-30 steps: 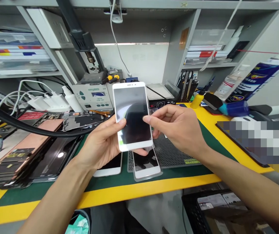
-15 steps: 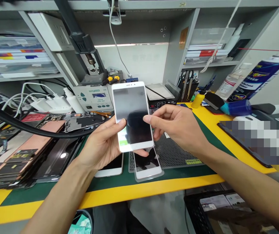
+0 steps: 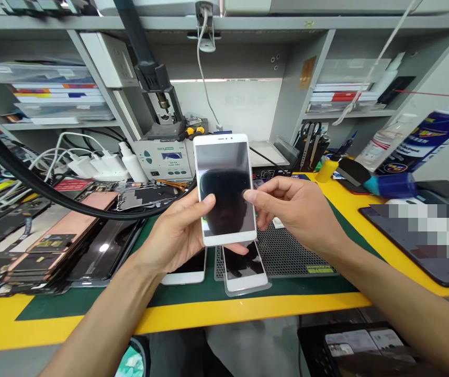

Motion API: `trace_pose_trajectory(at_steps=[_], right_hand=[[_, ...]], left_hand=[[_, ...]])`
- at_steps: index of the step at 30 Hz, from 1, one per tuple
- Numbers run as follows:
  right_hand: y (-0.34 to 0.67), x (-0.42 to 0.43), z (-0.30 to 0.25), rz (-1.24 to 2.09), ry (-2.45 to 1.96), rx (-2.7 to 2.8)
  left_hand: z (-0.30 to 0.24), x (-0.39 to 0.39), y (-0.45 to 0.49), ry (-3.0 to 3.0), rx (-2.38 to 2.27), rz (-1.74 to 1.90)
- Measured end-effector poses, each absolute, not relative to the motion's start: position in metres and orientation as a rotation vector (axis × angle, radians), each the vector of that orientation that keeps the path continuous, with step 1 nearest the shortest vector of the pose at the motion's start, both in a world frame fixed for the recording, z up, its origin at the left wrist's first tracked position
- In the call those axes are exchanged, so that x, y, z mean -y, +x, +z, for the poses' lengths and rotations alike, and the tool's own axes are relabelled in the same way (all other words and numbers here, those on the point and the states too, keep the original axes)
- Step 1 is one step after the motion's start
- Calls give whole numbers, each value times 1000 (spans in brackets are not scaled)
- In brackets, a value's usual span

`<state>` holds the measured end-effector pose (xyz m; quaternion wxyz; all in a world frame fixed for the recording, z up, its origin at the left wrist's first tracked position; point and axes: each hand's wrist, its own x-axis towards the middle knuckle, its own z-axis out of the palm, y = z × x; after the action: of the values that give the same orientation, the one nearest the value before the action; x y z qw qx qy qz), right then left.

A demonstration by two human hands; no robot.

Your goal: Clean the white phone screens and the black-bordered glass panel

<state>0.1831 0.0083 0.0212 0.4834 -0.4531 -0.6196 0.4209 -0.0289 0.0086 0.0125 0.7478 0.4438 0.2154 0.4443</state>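
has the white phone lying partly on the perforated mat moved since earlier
No: the white phone overlaps the left end of the perforated mat just as before.

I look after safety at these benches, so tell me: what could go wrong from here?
The white-framed phone with a dark glass screen, raised in the left hand, could slip and strike the white-bordered phone with a translucent rim lying below. The thick black hose curving beside that hand might catch it if it moved sideways.
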Motion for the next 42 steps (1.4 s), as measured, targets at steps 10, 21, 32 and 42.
trace_pose_trajectory(at_steps=[10, 21, 32, 42], right_hand=[[181, -8, 23, 1089, -1016, 1461], [183, -8, 22, 1140, -999, 1449], [181, -8, 24, 1068, -1035, 1470], [178, -1, 26, 944, -1034, 1470]], left_hand=[[10, -11, -32, 927, -425, 947], [12, -9, -33, 921, -455, 950], [15, -1, -26, 1039, -510, 965], [12, -1, -26, 1054, -476, 942]])
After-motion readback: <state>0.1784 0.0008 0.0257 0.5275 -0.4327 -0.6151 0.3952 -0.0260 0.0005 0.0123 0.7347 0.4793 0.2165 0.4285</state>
